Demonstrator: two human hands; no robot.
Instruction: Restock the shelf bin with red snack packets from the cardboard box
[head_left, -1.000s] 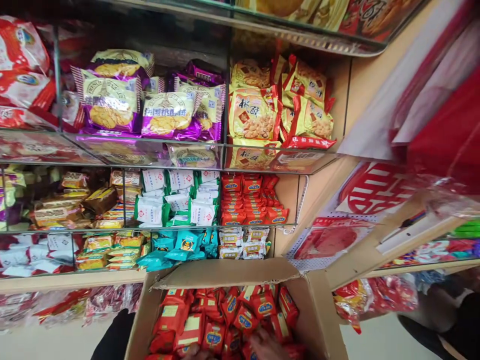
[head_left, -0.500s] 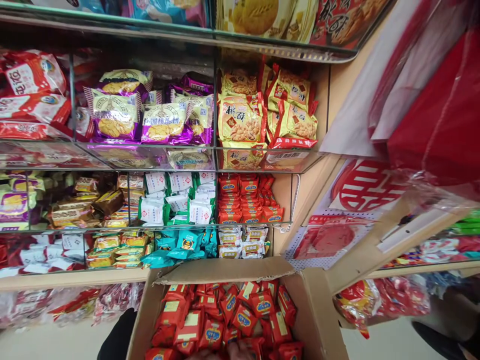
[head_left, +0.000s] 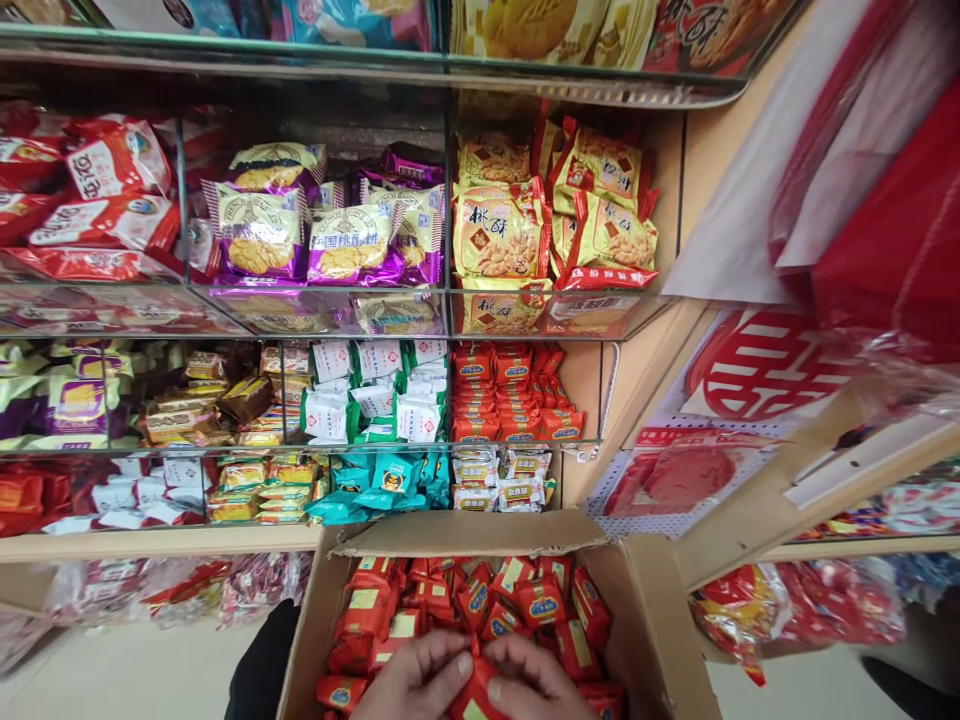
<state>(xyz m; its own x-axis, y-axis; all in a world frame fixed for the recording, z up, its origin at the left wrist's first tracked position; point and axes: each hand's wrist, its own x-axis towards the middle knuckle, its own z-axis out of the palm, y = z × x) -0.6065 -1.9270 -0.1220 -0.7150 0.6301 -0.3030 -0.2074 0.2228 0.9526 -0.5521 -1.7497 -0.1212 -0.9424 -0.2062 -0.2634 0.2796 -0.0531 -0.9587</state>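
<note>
Both of my hands are over an open cardboard box (head_left: 658, 620) full of small red packets (head_left: 541, 600). Thumb and fingers of my left hand (head_left: 420, 675) pinch the left side of a red packet (head_left: 475, 692). My right hand (head_left: 534, 680) pinches the same packet from the right, its fingertips close to those of my left hand. The lower part of the packet is cut off by the frame edge. Behind the box, similar red packets (head_left: 474, 395) are stacked in a glass shelf compartment.
Glass-fronted shelves hold yellow packets (head_left: 501, 235), purple packets (head_left: 259, 235), green-white packets (head_left: 379, 397) and teal packets (head_left: 394, 475). A wooden side panel (head_left: 630, 385) stands right of them. Red plastic-wrapped goods (head_left: 900, 220) hang at the upper right.
Both hands have come up from low among the packets into clearer view, now pinching one red packet between them. The view has shifted slightly, so shelves and box appear further right.
</note>
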